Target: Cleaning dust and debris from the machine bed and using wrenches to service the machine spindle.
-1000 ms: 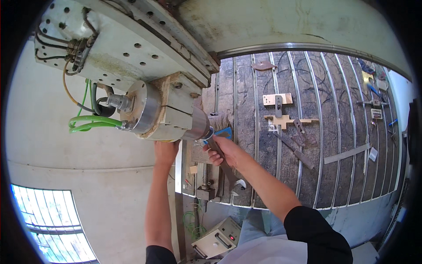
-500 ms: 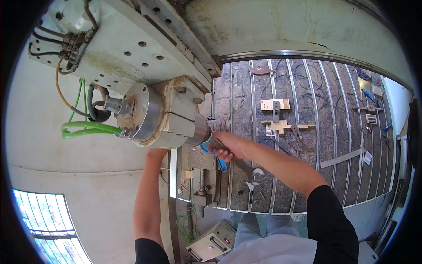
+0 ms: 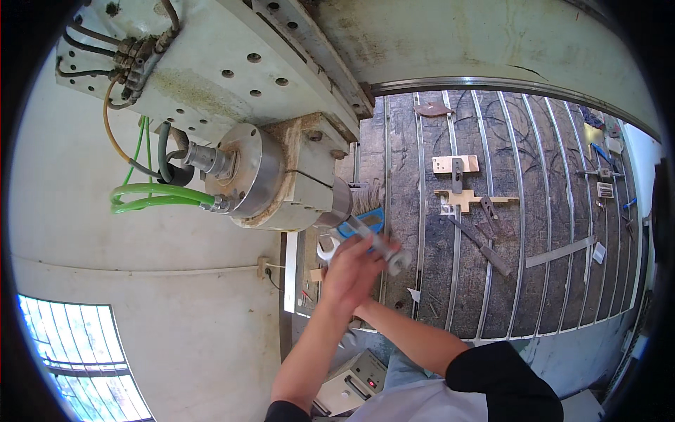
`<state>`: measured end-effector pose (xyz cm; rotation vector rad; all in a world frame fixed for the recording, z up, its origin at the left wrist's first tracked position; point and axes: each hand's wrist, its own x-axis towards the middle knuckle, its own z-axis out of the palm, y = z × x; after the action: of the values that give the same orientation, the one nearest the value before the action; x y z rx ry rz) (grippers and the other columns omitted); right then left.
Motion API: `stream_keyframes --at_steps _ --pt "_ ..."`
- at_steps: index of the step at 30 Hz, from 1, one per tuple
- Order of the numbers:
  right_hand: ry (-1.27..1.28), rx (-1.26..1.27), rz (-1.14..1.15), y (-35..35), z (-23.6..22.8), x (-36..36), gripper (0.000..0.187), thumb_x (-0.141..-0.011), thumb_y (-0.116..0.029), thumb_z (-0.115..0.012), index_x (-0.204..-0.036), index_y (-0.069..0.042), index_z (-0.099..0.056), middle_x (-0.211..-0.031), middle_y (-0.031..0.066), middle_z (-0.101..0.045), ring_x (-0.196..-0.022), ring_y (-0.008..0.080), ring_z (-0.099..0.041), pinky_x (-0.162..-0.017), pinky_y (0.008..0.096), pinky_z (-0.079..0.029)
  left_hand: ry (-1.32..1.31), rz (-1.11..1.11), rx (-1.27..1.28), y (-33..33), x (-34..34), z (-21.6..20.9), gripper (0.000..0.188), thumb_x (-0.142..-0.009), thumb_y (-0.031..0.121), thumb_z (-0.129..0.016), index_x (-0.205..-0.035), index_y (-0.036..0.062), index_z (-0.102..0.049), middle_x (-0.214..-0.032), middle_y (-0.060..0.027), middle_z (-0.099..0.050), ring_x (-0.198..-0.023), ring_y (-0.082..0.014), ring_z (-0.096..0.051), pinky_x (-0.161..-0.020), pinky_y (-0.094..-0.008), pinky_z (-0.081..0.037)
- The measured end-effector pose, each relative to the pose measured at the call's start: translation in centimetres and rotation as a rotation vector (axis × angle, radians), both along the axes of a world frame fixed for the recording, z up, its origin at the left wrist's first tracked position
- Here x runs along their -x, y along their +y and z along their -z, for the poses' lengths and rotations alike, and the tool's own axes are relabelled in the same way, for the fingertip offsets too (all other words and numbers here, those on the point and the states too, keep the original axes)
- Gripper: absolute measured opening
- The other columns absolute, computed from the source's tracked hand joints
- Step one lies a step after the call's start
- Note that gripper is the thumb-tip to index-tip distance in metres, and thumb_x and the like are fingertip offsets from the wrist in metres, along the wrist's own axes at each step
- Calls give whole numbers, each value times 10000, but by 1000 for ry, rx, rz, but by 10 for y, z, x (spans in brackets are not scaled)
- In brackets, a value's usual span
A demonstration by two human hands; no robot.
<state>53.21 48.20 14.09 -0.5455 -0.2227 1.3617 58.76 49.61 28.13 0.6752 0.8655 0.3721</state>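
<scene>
Below the machine's spindle (image 3: 336,202), my forearms cross. My left hand (image 3: 346,276) is closed round a grey wrench (image 3: 392,254), blurred by motion, that slants from beneath the spindle down to the right. Lower down, my right hand (image 3: 363,308) is mostly covered by the left hand and wrist. An open-end wrench (image 3: 326,249) has one jaw showing beside my left hand and what looks like its other end below the forearms; its middle is hidden, where my right hand appears closed on it. A blue-handled brush (image 3: 365,221) lies behind the grey wrench.
The spindle head (image 3: 281,176) with green hoses (image 3: 158,197) hangs at upper left. On the slotted machine table (image 3: 436,281) are clamped wooden blocks (image 3: 457,166), a dark-handled tool (image 3: 492,257) and a flat metal strip (image 3: 559,252). A control box (image 3: 351,387) stands below the table.
My left hand has come out from behind the spindle to below it, onto the grey wrench. My right hand has drawn down toward me, and its wrench has swung from slanting to nearly upright.
</scene>
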Motion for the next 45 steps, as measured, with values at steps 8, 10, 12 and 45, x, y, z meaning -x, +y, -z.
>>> stream_keyframes --at_steps 8,10,12,45 --pt "430 371 -285 -32 -21 -181 535 -989 -516 -267 -817 -66 -499 -582 -49 -329 -443 63 -289 -375 210 -220 1145 810 -1287 98 13 -5 305 -801 182 -669 -1054 19 -618 -958 -219 -614 -874 -281 -604 -676 -376 -482" --pt "398 329 -389 -21 -28 -188 545 -993 -505 -259 -814 -50 -499 -583 -48 -326 -448 60 -296 -371 209 -221 882 649 -2089 134 34 22 305 -782 118 -654 -1078 49 -625 -1036 -198 -622 -956 -365 -579 -802 -426 -470" --pt "308 362 -519 -18 -36 -198 558 -998 -495 -241 -839 -33 -509 -569 -46 -317 -438 54 -281 -353 203 -210 831 651 -2154 153 27 29 299 -781 100 -645 -1078 65 -633 -1061 -176 -624 -986 -371 -574 -851 -439 -453" --pt "180 399 -165 -26 -35 -148 538 -966 -566 -284 -837 -92 -505 -550 -55 -317 -419 63 -283 -368 204 -187 409 219 -105 18 -15 1 131 -945 200 -531 -914 96 -458 -650 20 -415 -439 -117 -346 -420 -278 -324"
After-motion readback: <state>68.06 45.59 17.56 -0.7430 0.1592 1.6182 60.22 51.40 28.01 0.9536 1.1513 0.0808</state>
